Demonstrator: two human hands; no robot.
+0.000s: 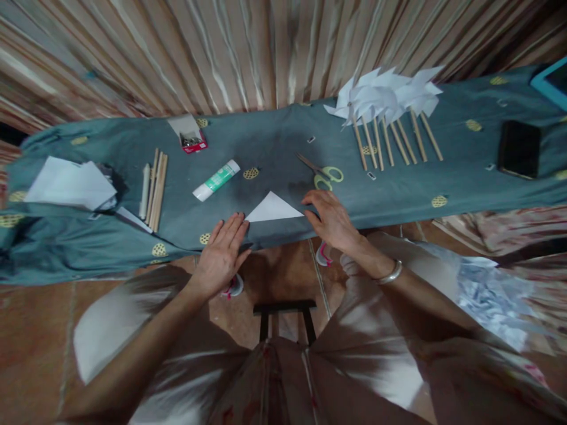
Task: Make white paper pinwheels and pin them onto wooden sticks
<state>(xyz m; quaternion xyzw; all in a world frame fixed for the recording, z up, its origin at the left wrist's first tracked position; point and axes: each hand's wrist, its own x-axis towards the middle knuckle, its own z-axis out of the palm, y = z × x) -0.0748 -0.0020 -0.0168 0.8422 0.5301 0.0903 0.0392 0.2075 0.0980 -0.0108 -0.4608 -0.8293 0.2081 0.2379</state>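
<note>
A white paper folded into a triangle (pixel 273 208) lies near the front edge of the cloth-covered table, its peak pointing away from me. My left hand (pixel 224 251) rests flat at the triangle's left corner, fingers stretched out. At the right corner is my right hand (pixel 330 217), fingers curved and thumb apart, with nothing seen held in it. Just beyond the right hand lie scissors (pixel 322 172) with yellow-green handles. A green and white glue stick (pixel 217 180) lies beyond my left hand.
Several paper pinwheels (pixel 390 97) on wooden sticks lie at the back right, with a dark phone (pixel 519 149) beyond. Wooden sticks (pixel 158 192), white paper sheets (pixel 71 184) and a small red box (pixel 192 140) are on the left. A bag of paper scraps (pixel 494 298) sits below right.
</note>
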